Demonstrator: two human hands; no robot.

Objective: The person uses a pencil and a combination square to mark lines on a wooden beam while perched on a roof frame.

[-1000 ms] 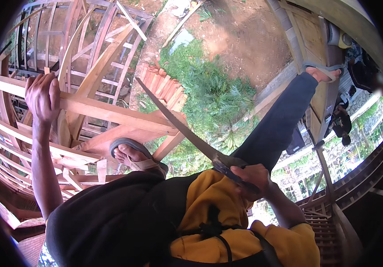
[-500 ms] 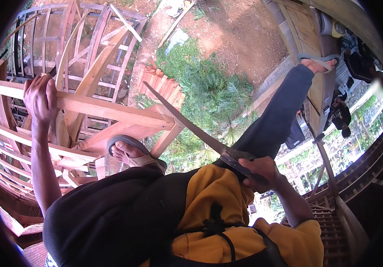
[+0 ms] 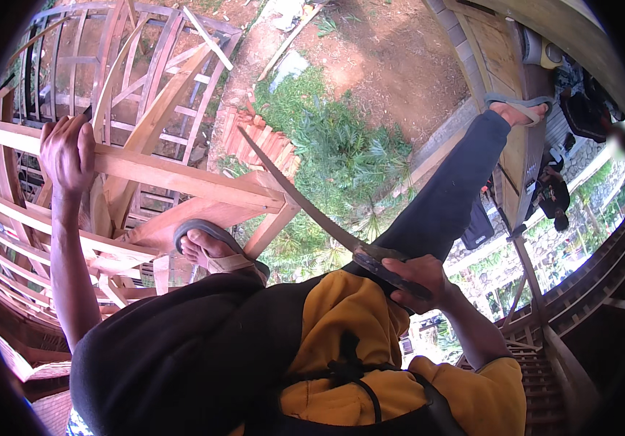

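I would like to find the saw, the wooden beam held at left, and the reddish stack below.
Saw [image 3: 325,222], head view: on the blade.
Wooden beam [image 3: 181,174], head view: on its middle stretch.
Reddish stack [image 3: 270,143], head view: near its middle.

Left hand [image 3: 69,155] clasped over wooden beam [image 3: 181,175]; right hand [image 3: 423,282] gripping handsaw [image 3: 330,229].

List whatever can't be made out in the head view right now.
All in the head view:
Saw handle: partly covered by the right hand.
Left hand: fingertips out of sight beyond its bent knuckles.
Beam: left end lost at the picture's dark rim.
Person at far right: too small and dim to tell what their hands do.
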